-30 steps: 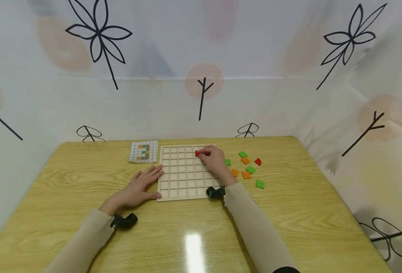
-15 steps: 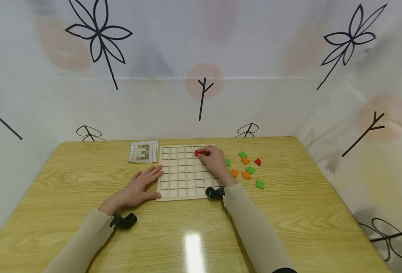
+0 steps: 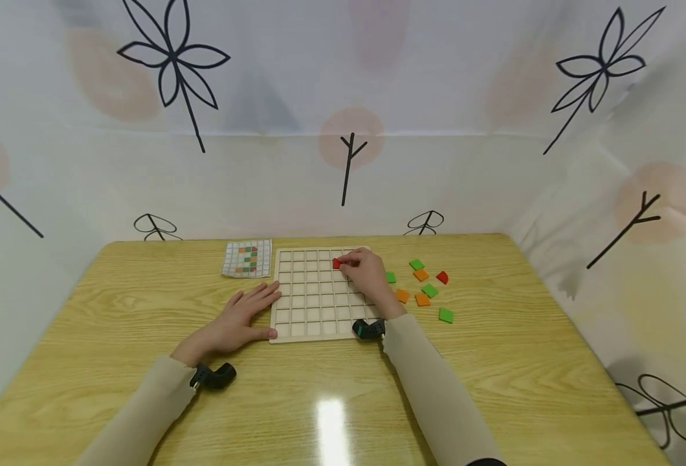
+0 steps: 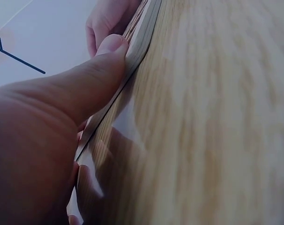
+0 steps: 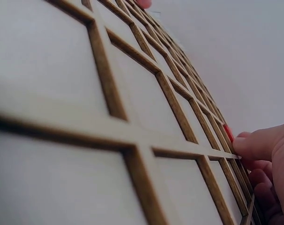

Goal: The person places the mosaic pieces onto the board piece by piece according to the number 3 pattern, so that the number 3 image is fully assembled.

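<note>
While the left hand (image 3: 239, 320) lies flat against the grid board (image 3: 314, 304), the right hand (image 3: 368, 275) pinches a red tile (image 3: 336, 263) over it.

- A screened-off recording booth: white cloth walls (image 3: 343, 97) printed with black leaves enclose 3 sides.
- 1 wooden table (image 3: 331, 401) beneath the fingers.
</note>
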Motion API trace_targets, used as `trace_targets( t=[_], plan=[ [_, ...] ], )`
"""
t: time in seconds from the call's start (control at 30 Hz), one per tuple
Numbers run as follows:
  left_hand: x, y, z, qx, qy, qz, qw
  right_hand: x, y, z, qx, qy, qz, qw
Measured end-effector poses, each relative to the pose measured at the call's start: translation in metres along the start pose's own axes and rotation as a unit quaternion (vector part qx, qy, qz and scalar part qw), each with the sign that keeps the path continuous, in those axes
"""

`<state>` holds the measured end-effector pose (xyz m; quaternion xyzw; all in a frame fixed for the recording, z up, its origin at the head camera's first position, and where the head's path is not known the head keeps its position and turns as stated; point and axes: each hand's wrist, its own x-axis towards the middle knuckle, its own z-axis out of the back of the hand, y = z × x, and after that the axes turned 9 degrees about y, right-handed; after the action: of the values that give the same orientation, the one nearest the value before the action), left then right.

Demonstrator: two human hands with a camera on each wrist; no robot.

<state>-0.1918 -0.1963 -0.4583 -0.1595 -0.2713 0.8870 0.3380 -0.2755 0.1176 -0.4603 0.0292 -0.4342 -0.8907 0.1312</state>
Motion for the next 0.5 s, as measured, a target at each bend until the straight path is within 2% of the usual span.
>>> trace_targets(
  t=[0.23, 0.5],
  plan=[
    [-0.002, -0.002, 0.002, -0.002, -0.001, 0.002, 1.0, 0.002, 0.0, 0.0, 0.001, 0.005, -0.005, 1.0],
    [-0.001, -0.001, 0.0, 0.0, -0.005, 0.0, 1.0, 0.004, -0.002, 0.01, 0.033, 0.005, 0.0, 0.999]
  ],
)
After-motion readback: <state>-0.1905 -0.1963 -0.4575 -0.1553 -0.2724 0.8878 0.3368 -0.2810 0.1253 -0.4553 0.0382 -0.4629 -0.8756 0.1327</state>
